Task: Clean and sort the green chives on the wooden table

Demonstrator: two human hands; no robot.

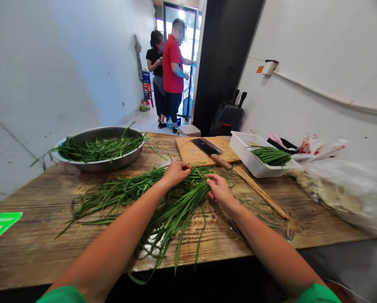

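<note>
- The wooden counter point(33, 244) spans the view, carrying everything below except the people.
- A person in a red shirt point(173, 71) and a person in a black top point(158, 84) stand by the doorway beyond it.
- A pile of long green stalks point(122, 189) lies loose across the middle of the counter, under and left of the hands.
- A metal basin point(115, 163), at the far left, holds more stalks, some trailing over its rim.
- A bunch of stalks point(179, 216) fans from the right hand toward the near edge, a few tips hanging past it.
- A cutting board point(187, 149) lies beyond the hands.
- A white tub point(254, 168), right of the board, contains a neat green bundle point(270, 155).
- Thin wooden sticks point(261, 191) lie slantwise in front of the tub.
- A cleaver point(207, 147) rests on the board.
- The right hand point(220, 189) grips the bunch by its gathered end.
- The left hand point(177, 172) is over the pile, fingers bent toward the thumb; whether it grips a stalk, I cannot tell.
</note>
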